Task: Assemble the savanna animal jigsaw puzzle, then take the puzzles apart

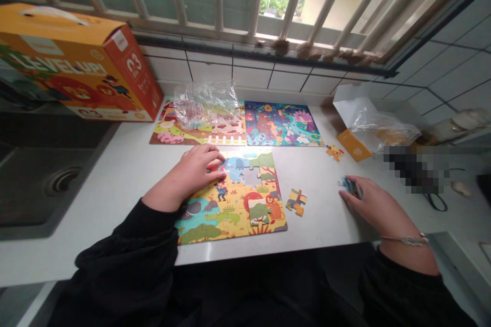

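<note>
My left hand point(197, 168) lies on the upper left of a yellow animal jigsaw puzzle point(233, 222), fingers stretched out and apart, with nothing in them. A grey gap shows in the puzzle's upper part. One loose green-and-white piece point(259, 213) rests on top of the puzzle, over the lion picture. Just right of the puzzle, a yellow puzzle piece point(296, 201) lies on the counter. Farther right, my right hand point(366, 196) pinches a small bluish puzzle piece point(350, 186) between thumb and fingers; whether it is one piece or a stack is hard to see.
Two assembled puzzles, a farm scene point(226, 135) under clear plastic wrap point(207, 102) and a dark night scene point(284, 125), lie behind. Another piece point(335, 152) is near an opened orange-and-white box point(355, 145). A large orange box point(76, 61) stands by the sink point(57, 179) at left.
</note>
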Demonstrator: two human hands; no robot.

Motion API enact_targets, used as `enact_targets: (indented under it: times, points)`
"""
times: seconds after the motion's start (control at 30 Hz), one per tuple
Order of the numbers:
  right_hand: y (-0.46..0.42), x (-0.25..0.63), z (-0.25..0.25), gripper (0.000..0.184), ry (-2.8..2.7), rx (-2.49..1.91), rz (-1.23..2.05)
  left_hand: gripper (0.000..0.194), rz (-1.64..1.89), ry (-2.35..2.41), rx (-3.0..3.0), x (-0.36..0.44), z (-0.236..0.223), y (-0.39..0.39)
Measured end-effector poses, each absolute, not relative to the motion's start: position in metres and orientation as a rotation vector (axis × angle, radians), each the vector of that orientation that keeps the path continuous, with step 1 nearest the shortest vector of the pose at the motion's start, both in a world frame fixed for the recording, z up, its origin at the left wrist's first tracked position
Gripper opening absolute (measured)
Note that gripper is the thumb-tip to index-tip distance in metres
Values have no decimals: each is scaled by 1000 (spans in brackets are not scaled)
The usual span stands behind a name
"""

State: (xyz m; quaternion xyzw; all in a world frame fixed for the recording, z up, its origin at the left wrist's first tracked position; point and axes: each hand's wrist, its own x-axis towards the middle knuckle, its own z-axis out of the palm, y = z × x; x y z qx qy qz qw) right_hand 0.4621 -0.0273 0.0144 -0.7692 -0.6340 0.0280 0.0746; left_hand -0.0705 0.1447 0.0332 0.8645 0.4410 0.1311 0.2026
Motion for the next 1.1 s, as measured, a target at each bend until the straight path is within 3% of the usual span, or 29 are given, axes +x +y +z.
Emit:
enact_targets:
  times: [0.23, 0.43, 0.57, 0.8, 0.93, 1.1]
  points:
    - [-14, 449, 19, 70, -1717, -2275, 110, 36, 406, 1209, 2402, -73, 30, 146]
    - [14, 403, 31, 69, -1756, -2111, 268, 36, 414, 1202, 2387, -73, 30, 146]
    - [31, 344, 46, 62, -1901, -1861, 489, 36, 406, 1202, 2384, -73, 29, 146]
    - [61, 241, 44, 41, -2248, -1375, 489, 35, 403, 1218, 2395, -72, 32, 144]
    - [67, 222, 31, 28, -2316, -1327, 451, 33, 420, 1232, 2396, -70, 34, 142]
    - [67, 224, 24, 24, -2309, -1300, 444, 31, 426, 1232, 2392, -69, 35, 140]
